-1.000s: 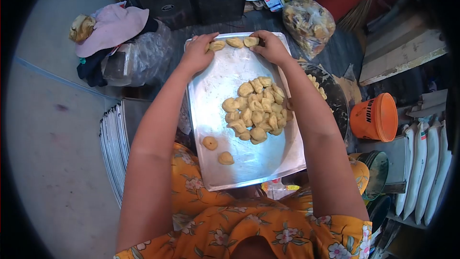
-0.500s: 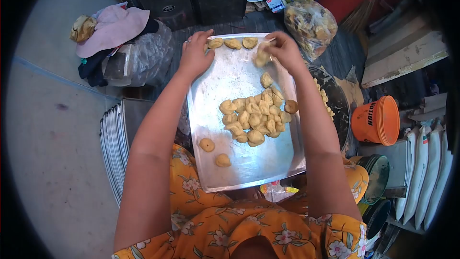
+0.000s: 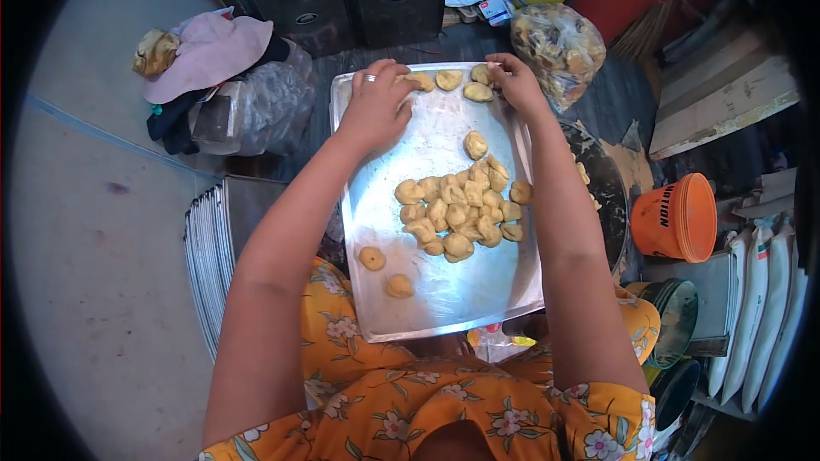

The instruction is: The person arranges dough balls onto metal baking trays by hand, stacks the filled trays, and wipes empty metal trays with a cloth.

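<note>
A shallow metal baking tray (image 3: 461, 299) lies across my lap, with a cluster of pale yellow dough pieces (image 3: 458, 209) in its middle. Along the far rim runs a short row of dough pieces (image 3: 448, 79). My left hand (image 3: 376, 107), a ring on one finger, reaches over the far left corner with fingers spread above that row, partly covering it. At the far right corner, my right hand (image 3: 515, 85) has thumb and fingers closed at the edge of a dough piece (image 3: 482, 74). Another dough piece (image 3: 478, 92) lies just below it.
To the right of the tray stands a round dark pan (image 3: 608, 196) with dough pieces, partly behind my arm. An orange bucket (image 3: 675, 217) is further right. A filled plastic bag (image 3: 557, 51) sits beyond the tray. Stacked trays (image 3: 209, 265) stand at left.
My right hand has carried a dough piece to the far right corner of the tray. My left hand has shifted from the far left rim inward, over the row.
</note>
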The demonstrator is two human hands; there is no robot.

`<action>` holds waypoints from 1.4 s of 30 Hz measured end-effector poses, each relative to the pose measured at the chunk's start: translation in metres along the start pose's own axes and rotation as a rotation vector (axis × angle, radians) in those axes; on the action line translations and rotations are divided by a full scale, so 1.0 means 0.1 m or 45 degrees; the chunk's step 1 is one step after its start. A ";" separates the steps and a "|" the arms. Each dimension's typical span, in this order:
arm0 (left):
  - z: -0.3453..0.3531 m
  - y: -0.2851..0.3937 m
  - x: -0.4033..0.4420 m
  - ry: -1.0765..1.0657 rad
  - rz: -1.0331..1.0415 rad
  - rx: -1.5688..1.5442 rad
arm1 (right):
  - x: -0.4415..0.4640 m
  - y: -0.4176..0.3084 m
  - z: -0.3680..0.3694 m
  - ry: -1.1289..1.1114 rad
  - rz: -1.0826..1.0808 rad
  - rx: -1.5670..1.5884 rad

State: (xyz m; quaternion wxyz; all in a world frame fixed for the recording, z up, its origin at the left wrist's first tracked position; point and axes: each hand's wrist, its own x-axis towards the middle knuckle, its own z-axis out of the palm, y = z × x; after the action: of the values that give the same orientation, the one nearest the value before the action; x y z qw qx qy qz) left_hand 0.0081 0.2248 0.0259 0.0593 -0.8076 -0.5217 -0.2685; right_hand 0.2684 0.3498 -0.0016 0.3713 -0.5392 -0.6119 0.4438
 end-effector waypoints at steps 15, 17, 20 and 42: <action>-0.40 0.45 -0.41 -1.020 0.035 -0.624 | -0.04 -0.12 -0.05 -0.228 -0.389 -1.060; -0.39 0.44 -0.44 -1.048 0.024 -0.610 | -0.05 -0.15 -0.06 -0.231 -0.332 -1.049; -0.45 0.43 -0.41 -1.088 -0.122 -0.580 | -0.08 0.04 -0.19 -0.177 -0.423 -0.854; -0.27 -0.29 -0.27 -0.107 -0.417 -0.230 | -0.83 -0.30 0.08 -0.808 -0.274 -0.859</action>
State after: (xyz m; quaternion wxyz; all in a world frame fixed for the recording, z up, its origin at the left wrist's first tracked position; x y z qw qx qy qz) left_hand -0.0357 0.2057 0.0297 -0.0798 -0.7245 -0.6219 -0.2865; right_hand 0.2634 0.2655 0.0260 0.0140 -0.4011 -0.8574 0.3221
